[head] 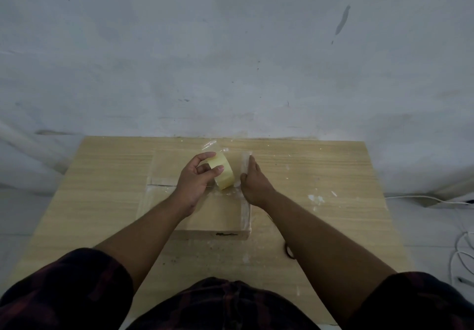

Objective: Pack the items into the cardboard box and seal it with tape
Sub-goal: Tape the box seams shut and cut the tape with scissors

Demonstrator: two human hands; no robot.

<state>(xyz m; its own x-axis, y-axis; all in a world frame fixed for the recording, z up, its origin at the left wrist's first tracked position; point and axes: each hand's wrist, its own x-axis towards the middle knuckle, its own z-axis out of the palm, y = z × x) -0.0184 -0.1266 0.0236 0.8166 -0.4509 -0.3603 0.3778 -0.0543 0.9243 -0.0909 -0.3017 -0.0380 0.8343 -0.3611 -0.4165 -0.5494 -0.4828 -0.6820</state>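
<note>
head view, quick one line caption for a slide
Left hand holds the tape roll while the right hand presses on the right edge of the closed cardboard box.

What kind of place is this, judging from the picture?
Probably a plain indoor room used for packing: a bare, stained white wall, a paint-flecked wooden table holding the cardboard box, and loose cables on the floor.

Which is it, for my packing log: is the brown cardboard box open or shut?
Shut. The brown cardboard box has flat top flaps, clear tape glinting along its edges; the left hand holds the yellowish tape roll.
</note>
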